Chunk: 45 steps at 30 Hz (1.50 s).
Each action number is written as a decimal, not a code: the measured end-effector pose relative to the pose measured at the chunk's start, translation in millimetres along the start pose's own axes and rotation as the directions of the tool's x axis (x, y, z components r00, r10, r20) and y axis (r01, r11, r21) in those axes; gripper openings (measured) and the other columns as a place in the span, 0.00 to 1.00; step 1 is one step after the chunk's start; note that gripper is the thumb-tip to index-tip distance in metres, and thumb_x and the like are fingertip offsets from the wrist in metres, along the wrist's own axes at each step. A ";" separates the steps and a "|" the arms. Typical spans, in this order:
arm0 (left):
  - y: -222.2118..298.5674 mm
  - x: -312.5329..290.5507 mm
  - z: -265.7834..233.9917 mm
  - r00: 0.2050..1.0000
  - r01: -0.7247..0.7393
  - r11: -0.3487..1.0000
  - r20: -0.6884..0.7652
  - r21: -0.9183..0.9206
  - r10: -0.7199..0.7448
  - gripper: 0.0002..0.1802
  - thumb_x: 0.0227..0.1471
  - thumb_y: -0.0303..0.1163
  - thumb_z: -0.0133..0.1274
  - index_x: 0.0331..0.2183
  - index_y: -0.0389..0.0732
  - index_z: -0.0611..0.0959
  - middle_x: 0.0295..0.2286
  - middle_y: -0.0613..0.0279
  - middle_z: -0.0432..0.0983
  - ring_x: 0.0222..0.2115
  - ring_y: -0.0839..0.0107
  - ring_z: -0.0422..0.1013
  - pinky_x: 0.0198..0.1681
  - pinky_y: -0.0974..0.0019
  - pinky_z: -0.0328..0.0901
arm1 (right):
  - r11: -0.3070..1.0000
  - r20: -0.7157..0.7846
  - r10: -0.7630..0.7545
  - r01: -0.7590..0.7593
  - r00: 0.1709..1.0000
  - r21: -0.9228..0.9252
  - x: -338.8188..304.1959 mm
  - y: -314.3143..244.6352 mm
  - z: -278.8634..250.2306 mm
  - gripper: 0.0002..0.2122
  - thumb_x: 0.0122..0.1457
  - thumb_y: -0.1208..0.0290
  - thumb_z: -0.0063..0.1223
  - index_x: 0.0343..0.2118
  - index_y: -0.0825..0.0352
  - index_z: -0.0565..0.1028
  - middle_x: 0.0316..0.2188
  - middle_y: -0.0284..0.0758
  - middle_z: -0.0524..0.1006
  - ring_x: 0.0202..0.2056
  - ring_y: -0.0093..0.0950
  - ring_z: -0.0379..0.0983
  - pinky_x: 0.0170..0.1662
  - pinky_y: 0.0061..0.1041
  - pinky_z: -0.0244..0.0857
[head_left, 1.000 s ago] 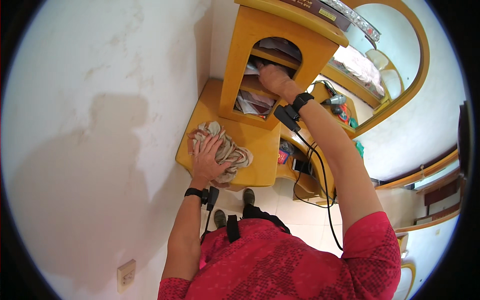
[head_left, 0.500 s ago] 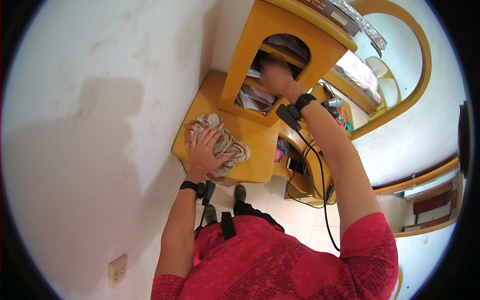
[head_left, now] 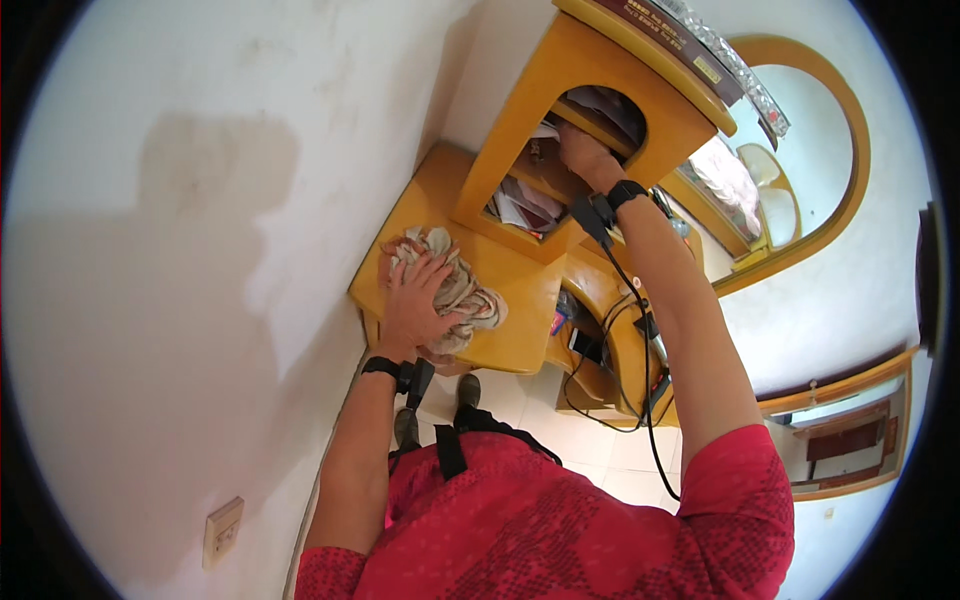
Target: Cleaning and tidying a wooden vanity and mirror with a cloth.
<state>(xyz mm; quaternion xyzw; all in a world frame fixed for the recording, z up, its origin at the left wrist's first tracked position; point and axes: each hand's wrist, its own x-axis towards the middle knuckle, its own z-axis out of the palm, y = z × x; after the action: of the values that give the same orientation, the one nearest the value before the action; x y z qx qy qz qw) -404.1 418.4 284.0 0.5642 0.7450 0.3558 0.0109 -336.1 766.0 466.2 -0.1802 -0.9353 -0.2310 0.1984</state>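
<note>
My left hand [head_left: 412, 312] lies on a crumpled beige and brown cloth [head_left: 462, 296], its fingers stretched out over the folds. The cloth sits on the low yellow wooden top [head_left: 515, 335]. My right hand [head_left: 588, 158] reaches through the arched opening of a yellow wooden cabinet [head_left: 507, 125], into its middle compartment. Its fingers are hidden inside, so whether they hold anything does not show. A bit of white paper [head_left: 546, 131] shows beside that hand. Below, papers [head_left: 527, 207] fill the lower compartment.
A dark flat box [head_left: 672, 38] lies on top of the cabinet. Beyond stands an arched mirror [head_left: 858, 140]. To the right, a curved dresser [head_left: 625, 350] holds a phone [head_left: 585, 346] and black cables. A white wall [head_left: 230, 330] runs along my left.
My right hand, blurred at the opening before, is now further inside the middle compartment. My left hand stays on the cloth. The whole view has shifted slightly.
</note>
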 end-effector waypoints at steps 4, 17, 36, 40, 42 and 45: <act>-3.6 0.1 0.4 0.998 0.001 1.000 -0.055 -0.018 -0.002 0.42 0.33 0.49 0.68 0.51 0.43 0.76 0.56 0.60 0.67 0.60 0.59 0.58 0.64 0.44 0.46 | 0.998 0.034 0.065 -0.065 0.997 0.013 7.3 -8.3 -0.3 0.13 0.50 0.72 0.51 0.37 0.69 0.79 0.37 0.51 0.78 0.42 0.50 0.74 0.49 0.42 0.67; -2.3 0.1 -0.7 1.000 0.013 1.000 -0.010 -0.002 -0.013 0.43 0.33 0.48 0.66 0.53 0.44 0.74 0.58 0.63 0.64 0.62 0.62 0.55 0.65 0.47 0.45 | 0.996 0.236 0.087 -0.088 0.968 -0.005 6.6 -10.3 -12.1 0.14 0.53 0.67 0.53 0.38 0.72 0.78 0.39 0.52 0.78 0.45 0.48 0.74 0.51 0.40 0.66; 1.2 3.5 0.5 0.998 -0.021 1.000 -0.057 -0.002 0.021 0.40 0.32 0.43 0.68 0.51 0.44 0.76 0.55 0.59 0.68 0.60 0.60 0.59 0.64 0.46 0.46 | 0.974 0.107 0.226 -0.226 0.968 -0.012 -35.0 -77.3 -6.6 0.19 0.52 0.74 0.53 0.48 0.70 0.70 0.38 0.44 0.77 0.37 0.39 0.79 0.35 0.33 0.75; 3.3 2.0 -0.6 0.998 -0.026 0.999 -0.056 -0.030 0.024 0.40 0.32 0.43 0.68 0.51 0.43 0.76 0.55 0.59 0.68 0.60 0.59 0.59 0.64 0.46 0.46 | 0.989 0.216 0.148 -0.144 0.965 -0.037 -28.4 -62.7 -19.4 0.23 0.49 0.66 0.61 0.48 0.68 0.70 0.37 0.44 0.77 0.37 0.40 0.78 0.37 0.36 0.74; 1.8 0.8 1.0 0.997 -0.033 0.999 -0.065 -0.024 0.032 0.41 0.33 0.44 0.67 0.51 0.43 0.76 0.56 0.59 0.68 0.60 0.59 0.59 0.64 0.46 0.46 | 0.989 0.331 0.149 -0.148 0.932 -0.030 -18.3 -45.6 -23.6 0.16 0.55 0.68 0.51 0.46 0.67 0.72 0.38 0.46 0.77 0.37 0.41 0.77 0.38 0.38 0.73; -0.6 1.8 2.5 0.997 -0.041 0.999 -0.059 -0.023 0.040 0.40 0.34 0.46 0.67 0.51 0.43 0.76 0.56 0.59 0.67 0.60 0.59 0.58 0.64 0.46 0.47 | 0.997 0.200 -0.014 -0.002 0.980 0.077 -12.8 -5.2 -8.4 0.14 0.56 0.72 0.46 0.45 0.67 0.72 0.38 0.49 0.77 0.36 0.46 0.77 0.38 0.41 0.72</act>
<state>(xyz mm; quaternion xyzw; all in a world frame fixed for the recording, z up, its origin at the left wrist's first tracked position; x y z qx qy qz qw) -404.2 421.1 282.6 0.5684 0.7289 0.3814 -0.0112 -325.0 754.3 465.4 -0.1919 -0.9593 -0.1760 0.1096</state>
